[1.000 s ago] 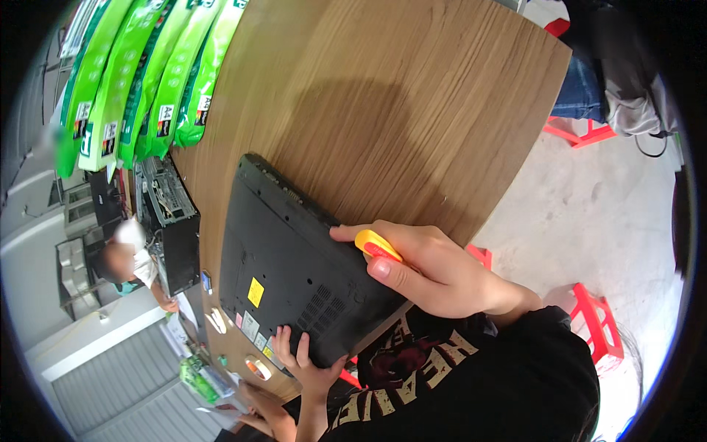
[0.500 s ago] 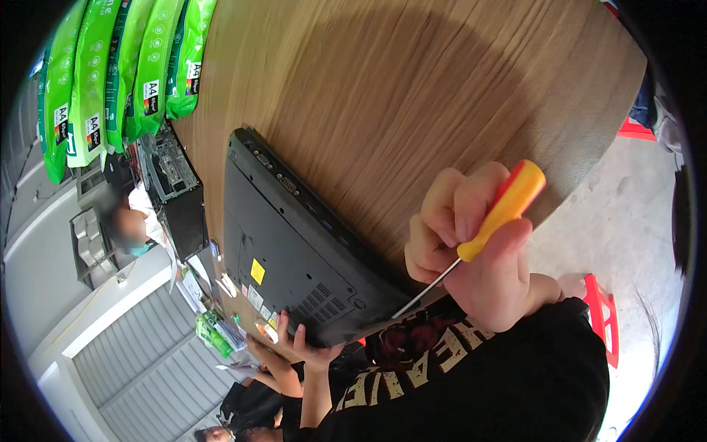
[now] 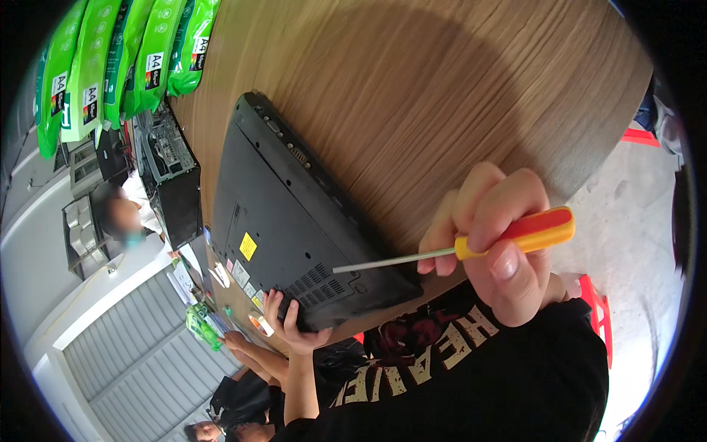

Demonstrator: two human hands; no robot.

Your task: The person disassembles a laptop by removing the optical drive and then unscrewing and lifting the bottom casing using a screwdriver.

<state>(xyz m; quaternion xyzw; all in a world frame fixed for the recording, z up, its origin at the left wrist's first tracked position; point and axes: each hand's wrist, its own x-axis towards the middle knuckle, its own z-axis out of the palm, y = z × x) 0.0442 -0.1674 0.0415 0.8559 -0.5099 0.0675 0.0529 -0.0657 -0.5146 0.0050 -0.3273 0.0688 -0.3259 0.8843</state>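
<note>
The left hand (image 3: 291,324) is gripping the near corner of a black laptop (image 3: 294,221), fingers curled over its upturned base on the wooden table (image 3: 442,88). To its right, the right hand (image 3: 497,243) is closing tightly around an orange-handled screwdriver (image 3: 471,247), whose tip is touching the laptop's base near the vents.
</note>
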